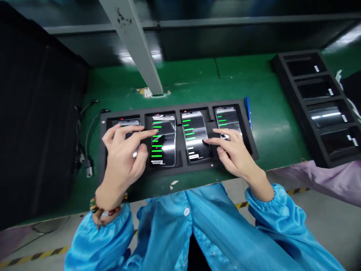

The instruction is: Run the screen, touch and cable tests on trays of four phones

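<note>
Black foam tray, one, of four compartments in a row; lies at the near edge of the green worktop, its long side roughly along that edge.

Phones, four, one to each compartment, screens up:
- leftmost phone, largely covered by the left hand;
- second phone, screen lit, green bars down its left side, a pale label-like box at the bottom;
- third phone, screen lit, green bars above, white ones lower down;
- rightmost phone, green bars on the upper part, lower part behind fingers of the right hand.

Left hand: beaded bracelet at the wrist; index finger extended to the second phone's screen; grip open, nothing held. Right hand: index finger extended to the right side of the third phone's screen, another finger over the rightmost phone; grip open, nothing held. Whether either fingertip presses the glass cannot be told.

Blue pen, one, just beside the tray's far right corner. Black cables, with connectors, between the tray's left end and a dark panel. Second tray, on the worktop's right part, four compartments, dark-screened devices within, small white labels on them. White flakes, between tray and near edge.
</note>
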### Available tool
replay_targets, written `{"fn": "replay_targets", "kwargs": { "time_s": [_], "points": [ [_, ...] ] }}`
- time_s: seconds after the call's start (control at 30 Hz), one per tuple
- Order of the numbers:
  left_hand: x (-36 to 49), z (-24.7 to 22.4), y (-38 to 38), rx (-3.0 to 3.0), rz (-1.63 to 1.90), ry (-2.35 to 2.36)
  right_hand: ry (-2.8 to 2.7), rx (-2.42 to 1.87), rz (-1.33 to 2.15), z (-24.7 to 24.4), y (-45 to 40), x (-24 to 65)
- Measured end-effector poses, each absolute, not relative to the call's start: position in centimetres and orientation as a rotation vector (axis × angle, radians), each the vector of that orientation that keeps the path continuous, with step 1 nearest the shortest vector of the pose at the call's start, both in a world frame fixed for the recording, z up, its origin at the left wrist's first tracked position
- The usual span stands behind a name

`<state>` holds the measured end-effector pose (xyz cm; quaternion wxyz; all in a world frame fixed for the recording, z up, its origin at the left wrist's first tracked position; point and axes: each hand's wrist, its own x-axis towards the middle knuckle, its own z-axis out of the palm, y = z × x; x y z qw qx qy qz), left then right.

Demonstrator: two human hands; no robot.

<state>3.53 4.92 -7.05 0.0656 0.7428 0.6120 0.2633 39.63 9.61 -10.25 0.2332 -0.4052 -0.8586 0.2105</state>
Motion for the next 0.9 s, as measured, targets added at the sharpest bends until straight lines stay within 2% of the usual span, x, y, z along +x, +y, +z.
{"fn": "replay_targets", "kwargs": {
  "time_s": [0.13, 0.3, 0.4, 0.57, 0.9],
  "points": [
    [0.8, -7.6, 2.6, 2.200, 0.748, 1.872, -2.374, -1.098, 0.610, -10.0, 9.4, 36.6],
    [-1.7, -8.2, 0.6, 2.156, 0.771, 1.962, -2.478, -0.869, 0.664, -9.7, 9.0, 30.7],
    [-3.5, -8.4, -0.5, 2.095, 0.753, 2.062, -2.505, -0.917, 0.627, -10.0, 9.2, 28.4],
    [-5.5, -9.1, -1.0, 2.037, 0.704, 2.026, -2.450, -1.076, 0.588, -10.5, 9.7, 28.0],
    [-5.6, -9.9, 1.8, 2.034, 0.625, 2.003, -2.495, -0.882, 0.649, -10.0, 7.9, 27.8]
  ]
}}
